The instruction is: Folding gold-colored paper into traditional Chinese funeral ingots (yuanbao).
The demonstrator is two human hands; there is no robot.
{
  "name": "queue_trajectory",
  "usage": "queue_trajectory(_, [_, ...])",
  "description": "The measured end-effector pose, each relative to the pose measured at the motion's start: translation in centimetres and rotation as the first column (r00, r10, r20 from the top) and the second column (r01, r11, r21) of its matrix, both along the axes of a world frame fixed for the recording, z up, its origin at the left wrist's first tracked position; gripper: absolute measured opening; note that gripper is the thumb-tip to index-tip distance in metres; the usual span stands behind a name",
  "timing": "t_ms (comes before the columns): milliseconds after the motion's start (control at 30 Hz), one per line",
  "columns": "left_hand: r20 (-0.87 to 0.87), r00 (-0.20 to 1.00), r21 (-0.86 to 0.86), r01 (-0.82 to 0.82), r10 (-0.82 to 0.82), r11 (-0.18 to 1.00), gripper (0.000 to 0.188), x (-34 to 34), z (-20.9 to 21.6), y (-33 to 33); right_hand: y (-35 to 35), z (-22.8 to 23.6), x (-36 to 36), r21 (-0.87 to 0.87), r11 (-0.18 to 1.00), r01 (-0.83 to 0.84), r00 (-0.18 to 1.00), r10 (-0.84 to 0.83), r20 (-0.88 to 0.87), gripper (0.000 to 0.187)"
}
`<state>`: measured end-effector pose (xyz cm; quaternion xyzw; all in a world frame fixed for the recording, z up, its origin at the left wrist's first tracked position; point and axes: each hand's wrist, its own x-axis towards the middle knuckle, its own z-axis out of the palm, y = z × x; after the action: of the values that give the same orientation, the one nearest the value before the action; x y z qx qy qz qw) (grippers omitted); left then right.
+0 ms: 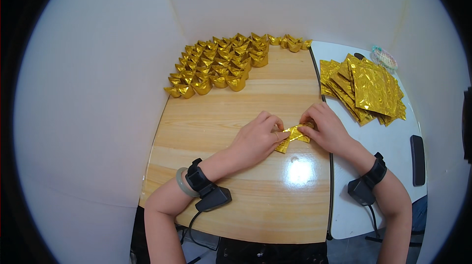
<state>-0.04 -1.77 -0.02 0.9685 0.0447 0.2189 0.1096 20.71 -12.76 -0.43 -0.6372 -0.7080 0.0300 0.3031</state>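
Observation:
A piece of gold foil paper (295,134), partly folded into a narrow strip with angled ends, lies at the right side of the wooden table (236,111). My left hand (258,135) pinches its left end between thumb and fingers. The other end is in the grip of my right hand (324,125), close to the table's right edge. Both hands rest low over the tabletop, and the fingers hide parts of the paper's ends.
Several boat-shaped folded gold ingots (206,65) crowd the table's far left, with a few more (293,44) at the far edge. On the white table (354,161) lie a stack of gold foil sheets (376,87), a dark oblong object (417,160) and a pale, colourful roundish item (383,59).

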Motion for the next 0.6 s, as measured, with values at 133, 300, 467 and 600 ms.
queue_trajectory(133, [-0.021, 1.0, 0.02, 0.004, -0.003, 1.0, 0.032, 0.2, -0.3, -0.1, -0.1, 0.2, -0.2, -0.014, 1.0, -0.017, 0.998, 0.018, 0.067, 0.028])
queue_trajectory(300, [-0.076, 0.997, 0.052, 0.015, -0.011, 0.999, 0.037, 0.0, -0.1, 0.1, -0.1, 0.3, -0.2, -0.06, 0.993, 0.102, 0.987, -0.093, 0.133, 0.035])
queue_trajectory(467, [-0.082, 0.997, 0.066, 0.013, -0.007, 0.998, 0.039, 0.1, -0.3, 0.0, -0.4, 0.6, 0.7, -0.074, 0.985, 0.154, 0.971, -0.137, 0.194, 0.033])
queue_trajectory(600, [-0.061, 0.998, 0.034, 0.003, -0.001, 0.999, 0.037, 0.1, -0.3, -0.1, -0.7, 1.2, 3.3, -0.117, 0.987, 0.108, 0.987, -0.092, 0.135, 0.027])
